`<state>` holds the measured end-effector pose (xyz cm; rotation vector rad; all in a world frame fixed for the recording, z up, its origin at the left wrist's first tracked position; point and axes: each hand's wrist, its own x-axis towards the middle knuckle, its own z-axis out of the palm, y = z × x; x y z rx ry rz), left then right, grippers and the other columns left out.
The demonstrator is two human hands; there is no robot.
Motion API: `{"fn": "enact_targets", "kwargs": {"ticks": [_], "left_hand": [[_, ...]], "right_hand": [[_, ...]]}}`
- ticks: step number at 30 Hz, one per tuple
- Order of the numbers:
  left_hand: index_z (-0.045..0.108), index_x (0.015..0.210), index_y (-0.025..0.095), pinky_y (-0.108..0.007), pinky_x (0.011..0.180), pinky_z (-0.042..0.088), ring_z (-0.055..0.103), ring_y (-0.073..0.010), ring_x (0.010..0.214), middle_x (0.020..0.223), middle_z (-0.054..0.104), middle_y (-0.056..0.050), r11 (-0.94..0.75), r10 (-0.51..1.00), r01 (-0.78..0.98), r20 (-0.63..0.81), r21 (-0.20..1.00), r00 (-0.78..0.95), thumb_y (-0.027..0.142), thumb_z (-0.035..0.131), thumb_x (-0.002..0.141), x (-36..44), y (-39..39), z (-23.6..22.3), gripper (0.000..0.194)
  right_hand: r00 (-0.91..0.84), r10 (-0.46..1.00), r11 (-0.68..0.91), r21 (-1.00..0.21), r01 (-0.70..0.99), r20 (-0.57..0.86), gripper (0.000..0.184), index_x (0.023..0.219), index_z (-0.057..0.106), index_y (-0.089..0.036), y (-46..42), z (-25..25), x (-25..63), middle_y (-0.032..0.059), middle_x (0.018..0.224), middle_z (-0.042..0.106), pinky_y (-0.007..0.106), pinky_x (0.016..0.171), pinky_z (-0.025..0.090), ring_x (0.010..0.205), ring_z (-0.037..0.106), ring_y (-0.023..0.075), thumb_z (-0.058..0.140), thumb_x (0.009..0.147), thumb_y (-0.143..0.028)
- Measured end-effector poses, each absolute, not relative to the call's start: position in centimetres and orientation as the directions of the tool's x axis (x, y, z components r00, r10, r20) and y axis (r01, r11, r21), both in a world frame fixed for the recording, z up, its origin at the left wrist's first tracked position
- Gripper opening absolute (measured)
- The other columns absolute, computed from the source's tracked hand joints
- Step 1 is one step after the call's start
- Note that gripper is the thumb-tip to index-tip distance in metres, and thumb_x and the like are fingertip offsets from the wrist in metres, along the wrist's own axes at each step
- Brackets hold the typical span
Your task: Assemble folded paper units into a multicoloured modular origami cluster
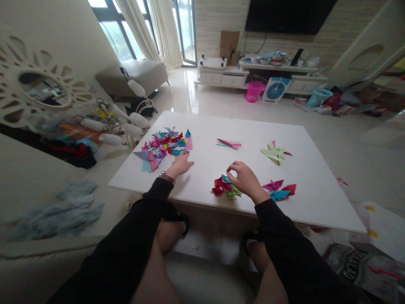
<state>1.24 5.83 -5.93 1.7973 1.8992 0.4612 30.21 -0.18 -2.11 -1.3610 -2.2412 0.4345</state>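
I sit at a white table (316, 202) with folded coloured paper pieces on it. My left hand (181, 164) lies on the tabletop with fingers stretched out, right beside a big pile of folded paper pieces (164, 147). My right hand (245, 179) is curled, its fingers pinched on a joined red, green and blue paper cluster (224, 188) at the near edge. Whether it lifts the cluster I cannot tell. Just right of that hand lie purple, red and blue pieces (280, 190).
Pink and green folded sheets (229, 143) and a pale green cluster (274, 153) lie further back on the table. A sofa with a blue cloth (60, 211) is at my left. A pink basket (254, 91) and a fan (276, 89) stand by the far TV cabinet.
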Motion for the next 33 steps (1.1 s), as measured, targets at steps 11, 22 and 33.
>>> {"fn": "enact_targets", "kwargs": {"ticks": [11,22,33], "left_hand": [[0.048,0.139,0.019,-0.049,0.121,0.035,0.047,-0.0294,0.140,0.147,0.050,-0.015,-0.696,0.701,0.580,0.228,0.424,0.675,0.012,0.051,0.087,10.0,-1.5,-2.4,0.052],[0.041,0.144,0.016,-0.054,0.126,0.029,0.024,-0.0325,0.156,0.149,0.047,-0.017,-0.727,0.675,0.570,0.241,0.383,0.698,0.011,0.050,0.087,9.8,-1.8,-3.4,0.058],[0.049,0.114,0.021,-0.045,0.114,0.049,0.050,-0.0286,0.138,0.154,0.033,-0.014,-0.668,0.735,0.586,0.282,0.458,0.617,0.006,0.049,0.086,10.1,-2.6,-2.2,0.032]], "right_hand": [[-0.117,0.912,0.355,-0.615,0.704,0.394,0.010,0.091,0.066,-0.021,0.5,-1.6,29.3,0.0053,0.092,0.065,0.032,0.072,0.048,0.081,0.062,0.0195,0.057,0.091,-0.022],[-0.176,0.906,0.396,-0.618,0.679,0.386,0.009,0.089,0.069,-0.019,0.6,-2.6,28.7,0.0066,0.099,0.060,0.034,0.074,0.053,0.086,0.061,0.0198,0.062,0.084,-0.018],[-0.133,0.904,0.399,-0.687,0.607,0.407,0.015,0.089,0.070,-0.019,0.5,-2.1,28.7,0.0069,0.096,0.063,0.035,0.074,0.058,0.083,0.064,0.0192,0.059,0.080,-0.013]]}}
